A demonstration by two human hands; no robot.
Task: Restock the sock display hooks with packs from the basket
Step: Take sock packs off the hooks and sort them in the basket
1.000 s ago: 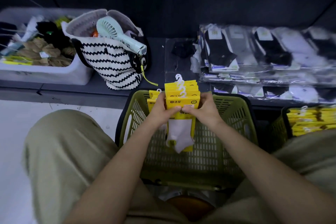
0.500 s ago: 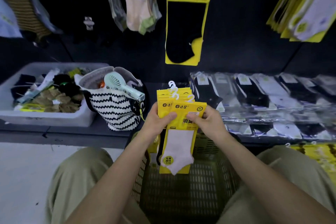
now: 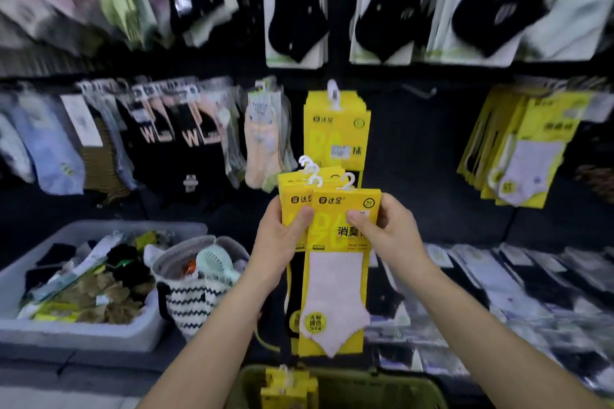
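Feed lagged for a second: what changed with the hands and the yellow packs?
Both hands, left and right, lifted the yellow sock packs out of the basket up toward the display; the view tilted up. Grip unchanged; some packs remain in the basket.

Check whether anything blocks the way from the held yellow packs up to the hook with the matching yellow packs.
Nothing visible does. The left hand and right hand hold the bunch of yellow packs just below the hanging yellow packs; only open dark backboard lies beside them.

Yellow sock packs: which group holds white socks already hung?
The hanging yellow packs at far right: white sock visible. The centre hook's pack shows black instead.
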